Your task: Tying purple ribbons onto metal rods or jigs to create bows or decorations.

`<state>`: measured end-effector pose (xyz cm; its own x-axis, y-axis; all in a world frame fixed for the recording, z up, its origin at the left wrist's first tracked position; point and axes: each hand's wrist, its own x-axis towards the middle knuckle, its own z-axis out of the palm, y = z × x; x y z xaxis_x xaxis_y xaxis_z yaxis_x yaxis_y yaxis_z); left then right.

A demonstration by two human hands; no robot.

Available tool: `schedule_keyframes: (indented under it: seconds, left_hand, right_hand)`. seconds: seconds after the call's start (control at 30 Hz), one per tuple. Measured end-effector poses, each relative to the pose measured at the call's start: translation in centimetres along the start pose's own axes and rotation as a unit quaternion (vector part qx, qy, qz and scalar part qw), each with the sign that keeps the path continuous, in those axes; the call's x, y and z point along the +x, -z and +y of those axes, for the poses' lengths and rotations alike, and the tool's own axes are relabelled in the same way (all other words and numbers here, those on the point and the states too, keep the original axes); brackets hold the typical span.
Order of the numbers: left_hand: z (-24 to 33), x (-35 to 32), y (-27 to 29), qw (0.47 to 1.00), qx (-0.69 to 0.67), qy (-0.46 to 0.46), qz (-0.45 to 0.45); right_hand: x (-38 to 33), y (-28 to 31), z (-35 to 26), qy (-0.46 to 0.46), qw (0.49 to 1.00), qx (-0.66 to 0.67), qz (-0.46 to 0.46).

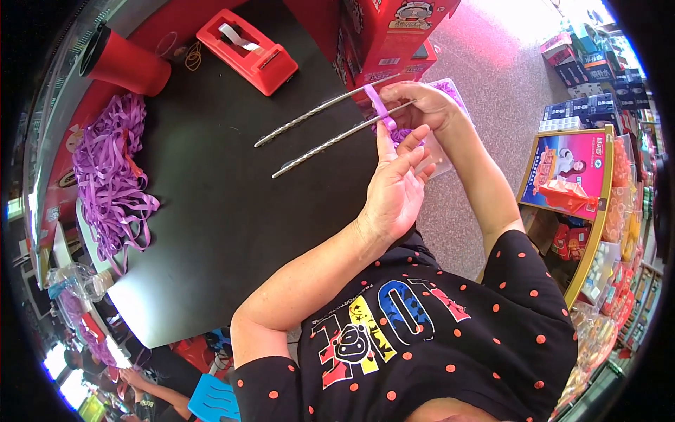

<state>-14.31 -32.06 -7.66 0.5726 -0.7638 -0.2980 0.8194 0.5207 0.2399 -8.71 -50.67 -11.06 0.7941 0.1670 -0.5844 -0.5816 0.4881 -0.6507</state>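
In the head view, purple ribbon (375, 100) loops across two twisted metal rods (327, 149), apparently being wound; the next turn likely calls for even tension. The left hand (401, 190) is palm-up, fingers loosely spread at the ribbon; the right hand (429, 105) curls beside it, its pinch unclear. Left of both, a glossy, tangled ribbon heap (105, 169) lies on the smooth black counter (211, 211).

Yellow loops (192, 56) lie between a red tape dispenser (247, 59) and a red container (137, 65)
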Motion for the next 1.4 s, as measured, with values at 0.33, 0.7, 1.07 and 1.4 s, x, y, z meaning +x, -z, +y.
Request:
schedule_keyframes:
  seconds: [0.33, 0.7, 1.07, 1.4]
  left_hand:
    - [0.2, 0.2, 0.0, 0.999, 0.004, -0.007, -0.037]
    - [0.4, 0.1, -0.4, 1.000, 0.006, 0.002, -0.020]
    - [0.3, 0.0, 0.0, 1.000, -0.002, 0.001, 0.001]
    - [0.4, -0.1, -0.1, 1.000, -0.005, 0.011, 0.003]
  right_hand:
    - [-3.3, -0.9, -2.4, 0.031, 0.988, -0.151, -0.015]
    - [-2.7, -1.2, -1.7, 0.085, 0.979, -0.181, 0.042]
    - [3.5, 1.4, 1.0, 0.010, 0.983, -0.088, -0.162]
    - [4.4, 0.8, 3.1, 0.060, 0.980, -0.105, -0.161]
